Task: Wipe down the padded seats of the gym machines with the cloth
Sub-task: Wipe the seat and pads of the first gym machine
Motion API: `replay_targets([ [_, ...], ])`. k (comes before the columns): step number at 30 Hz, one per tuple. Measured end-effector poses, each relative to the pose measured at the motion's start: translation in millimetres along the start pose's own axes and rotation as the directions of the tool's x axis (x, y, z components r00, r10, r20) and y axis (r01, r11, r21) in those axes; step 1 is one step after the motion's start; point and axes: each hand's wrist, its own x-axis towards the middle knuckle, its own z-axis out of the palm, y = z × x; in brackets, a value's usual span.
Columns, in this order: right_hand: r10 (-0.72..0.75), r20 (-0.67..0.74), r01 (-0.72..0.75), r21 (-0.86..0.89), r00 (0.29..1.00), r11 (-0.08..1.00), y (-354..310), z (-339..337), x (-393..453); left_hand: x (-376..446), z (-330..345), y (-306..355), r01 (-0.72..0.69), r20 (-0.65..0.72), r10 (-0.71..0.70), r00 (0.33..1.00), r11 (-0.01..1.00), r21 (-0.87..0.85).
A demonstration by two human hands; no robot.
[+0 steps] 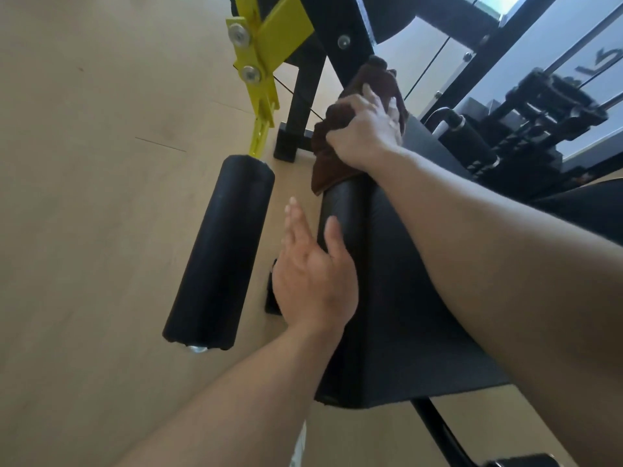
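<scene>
A: Nearest first. Left hand (312, 278) is spread open, gripping nothing, palm laid against the rounded front edge of the seat (397, 298).

B: Bracing?

A: Looks like it. Just beside it, clear of the seat, the black roller (219, 251) hangs on the yellow arm (259, 79) over the floor (84, 197). Not touching the hand.

B: And the cloth?

A: Brown cloth (323, 153), bunched under the right hand (365, 129) at the seat's far end, on the front edge. Fingers closed over it, pressing down. One corner droops over the edge.

B: So which step?

A: Mid-wipe on this seat, I'd say, working the front edge at the far corner.

B: Seat orientation?

A: Long axis runs from the person away toward the frame (357, 25); rounded edge faces the roller side. Cloth has no clear long axis, just a wad.

B: Next move?

A: Probably drag the cloth back along that axis toward the near end, keeping pressure flat, then the top face. Left hand would need to clear off the edge.

B: Beyond that?

A: Weight stack (539, 106), blurry.
</scene>
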Motion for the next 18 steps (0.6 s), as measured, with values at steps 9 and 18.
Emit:
replay_targets([
  [9, -0.037, 0.068, 0.041, -0.055, 0.997, 0.998, -4.6, 12.7, -145.0, -126.2, -100.1, -142.6, 0.494, -0.019, -0.496, 0.868, 0.859, 0.137],
  [18, 0.039, 0.142, -0.040, 0.001, 0.989, 0.999, -3.5, 18.8, -273.8, -206.5, -102.0, -185.0, 0.573, -0.066, -0.577, 0.814, 0.817, -0.062],
])
